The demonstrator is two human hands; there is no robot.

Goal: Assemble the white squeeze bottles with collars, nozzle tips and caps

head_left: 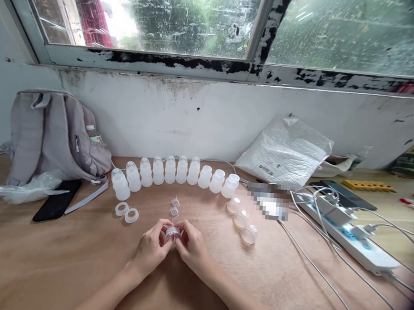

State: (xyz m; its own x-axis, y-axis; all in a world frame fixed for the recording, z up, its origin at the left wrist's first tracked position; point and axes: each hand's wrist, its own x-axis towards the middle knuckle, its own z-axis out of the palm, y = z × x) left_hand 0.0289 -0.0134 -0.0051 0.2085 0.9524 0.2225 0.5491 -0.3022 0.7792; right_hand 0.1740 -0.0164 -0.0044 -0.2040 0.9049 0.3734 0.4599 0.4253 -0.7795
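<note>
Between my left hand (153, 243) and my right hand (191, 242) is a small whitish bottle collar ring (173, 230), pinched by the fingers and thumbs of both. A thin clear tip stands up from its top. Just beyond my hands lie two clear silicone nipples (174, 208), one behind the other. Left of them rest two white collar rings (131, 215). On the right, three clear domed caps (248, 235) lie in a slanting row. Several frosted bottles (170, 171) form an arc behind; most wear clear caps, and the three rightmost bottles (217, 180) have open necks.
A grey backpack (51, 133), a plastic bag (28, 186) and a black phone (57, 201) are at the left. On the right are a white plastic package (286, 151), a power strip (357, 243) and loose cables (321, 274). A wall with windows closes off the back.
</note>
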